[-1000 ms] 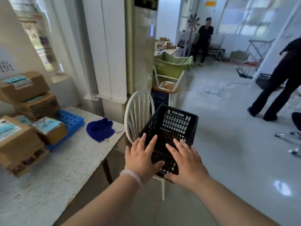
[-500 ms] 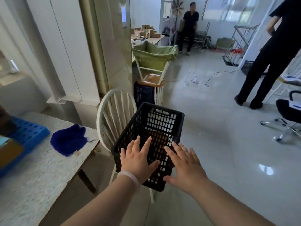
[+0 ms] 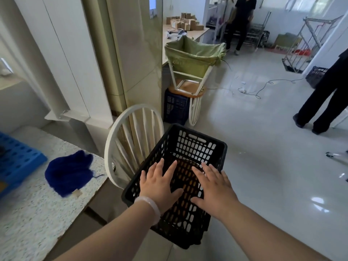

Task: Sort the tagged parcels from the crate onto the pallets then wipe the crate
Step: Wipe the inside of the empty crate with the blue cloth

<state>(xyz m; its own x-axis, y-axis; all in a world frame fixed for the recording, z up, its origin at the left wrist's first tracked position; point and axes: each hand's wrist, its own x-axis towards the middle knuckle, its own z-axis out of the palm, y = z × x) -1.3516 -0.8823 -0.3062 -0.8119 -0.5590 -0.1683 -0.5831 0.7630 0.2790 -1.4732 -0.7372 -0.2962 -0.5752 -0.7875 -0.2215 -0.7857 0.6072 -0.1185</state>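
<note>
A black perforated plastic crate (image 3: 195, 146) stands on the seat of a white spindle-back chair (image 3: 130, 132); nothing shows inside it. My left hand (image 3: 160, 187) and my right hand (image 3: 214, 189) hover flat over the crate's near side, fingers straight and spread, holding nothing. A dark blue cloth (image 3: 69, 172) lies on the speckled stone table (image 3: 30, 219) to the left. A blue plastic pallet (image 3: 17, 161) sits at the table's left edge. No parcels are in view.
Behind the chair stand a dark blue crate (image 3: 176, 108) and an upturned stool draped with a green sack (image 3: 192, 55). A cable (image 3: 263, 87) trails across the glossy floor. A person's dark legs (image 3: 320, 98) stand at the right; another person (image 3: 241, 21) is far back.
The view has swung right and down: the cardboard parcels on the table have left the frame. Both hands stay spread over the crate, which now looks nearer.
</note>
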